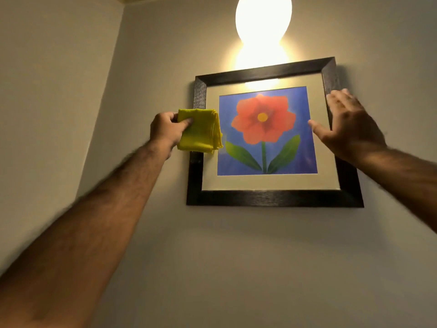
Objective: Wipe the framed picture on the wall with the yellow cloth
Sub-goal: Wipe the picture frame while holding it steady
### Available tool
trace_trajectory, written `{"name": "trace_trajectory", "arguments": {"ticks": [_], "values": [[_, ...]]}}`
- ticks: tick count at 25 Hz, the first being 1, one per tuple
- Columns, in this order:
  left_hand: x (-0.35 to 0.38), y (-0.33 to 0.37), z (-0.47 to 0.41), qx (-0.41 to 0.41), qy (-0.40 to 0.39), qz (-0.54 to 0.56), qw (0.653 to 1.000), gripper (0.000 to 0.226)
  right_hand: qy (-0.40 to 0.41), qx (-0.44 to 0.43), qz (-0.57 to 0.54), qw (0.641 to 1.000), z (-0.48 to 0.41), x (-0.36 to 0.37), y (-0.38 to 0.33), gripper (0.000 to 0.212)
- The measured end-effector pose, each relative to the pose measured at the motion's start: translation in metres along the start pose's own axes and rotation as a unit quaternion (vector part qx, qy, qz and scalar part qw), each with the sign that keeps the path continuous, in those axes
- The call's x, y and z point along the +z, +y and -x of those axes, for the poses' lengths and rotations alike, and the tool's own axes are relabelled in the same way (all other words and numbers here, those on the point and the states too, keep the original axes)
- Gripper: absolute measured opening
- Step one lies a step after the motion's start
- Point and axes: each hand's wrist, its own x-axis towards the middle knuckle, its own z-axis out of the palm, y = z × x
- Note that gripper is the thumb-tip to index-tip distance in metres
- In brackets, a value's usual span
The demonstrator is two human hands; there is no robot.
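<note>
A dark-framed picture (274,197) of a red flower on blue hangs on the wall, above eye level. My left hand (165,129) grips a folded yellow cloth (201,131) at the frame's left side, and the cloth covers part of the left frame bar and mat. My right hand (350,124) is spread flat, fingers apart, over the frame's right bar, with the thumb over the glass edge. Whether it touches the frame I cannot tell.
A bright wall lamp (262,31) glows just above the frame and reflects in the glass. A room corner (111,79) runs down the wall to the left of the picture. Bare wall lies below the frame.
</note>
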Motion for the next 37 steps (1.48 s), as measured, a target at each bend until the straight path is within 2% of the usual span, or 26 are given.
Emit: {"name": "trace_trajectory", "arguments": {"ticks": [4, 6, 8, 10, 12, 17, 20, 24, 26, 29, 37], "values": [[0.02, -0.009, -0.009, 0.026, 0.037, -0.114, 0.992, 0.048, -0.061, 0.033, 0.056, 0.996, 0.01, 0.018, 0.036, 0.101], [0.029, -0.013, -0.001, 0.082, 0.099, -0.191, 0.973, 0.046, -0.09, 0.04, 0.055, 0.994, 0.021, 0.03, 0.043, 0.112], [0.033, -0.014, 0.008, 0.179, 0.162, -0.239, 0.941, 0.043, -0.083, 0.046, 0.049, 0.994, 0.031, 0.042, 0.045, 0.116], [0.038, -0.016, 0.014, 0.297, 0.135, -0.294, 0.898, 0.026, -0.058, 0.045, 0.059, 0.996, 0.038, 0.053, 0.045, 0.115], [0.043, -0.024, 0.019, 0.355, 0.074, -0.331, 0.871, 0.021, -0.034, 0.036, 0.068, 0.996, 0.042, 0.061, 0.045, 0.113], [0.048, -0.062, 0.05, 0.316, -0.005, -0.31, 0.897, 0.059, -0.003, 0.006, 0.07, 0.998, 0.043, 0.071, 0.052, 0.11], [0.043, -0.087, 0.089, 0.303, -0.007, -0.33, 0.894, 0.08, 0.005, 0.007, 0.075, 0.997, 0.042, 0.074, 0.054, 0.11], [0.023, -0.127, 0.154, 0.291, -0.032, -0.357, 0.887, 0.084, 0.0, 0.007, 0.072, 0.997, 0.042, 0.074, 0.054, 0.11], [0.018, -0.13, 0.159, 0.295, -0.042, -0.362, 0.883, 0.084, 0.001, 0.006, 0.068, 0.998, 0.04, 0.072, 0.053, 0.11], [0.024, -0.103, 0.126, 0.294, -0.045, -0.347, 0.889, 0.086, 0.001, 0.008, 0.068, 0.998, 0.041, 0.071, 0.053, 0.11], [0.062, -0.005, -0.042, 0.218, -0.059, -0.357, 0.906, 0.088, 0.015, 0.007, 0.083, 0.996, 0.041, 0.073, 0.052, 0.108]]}}
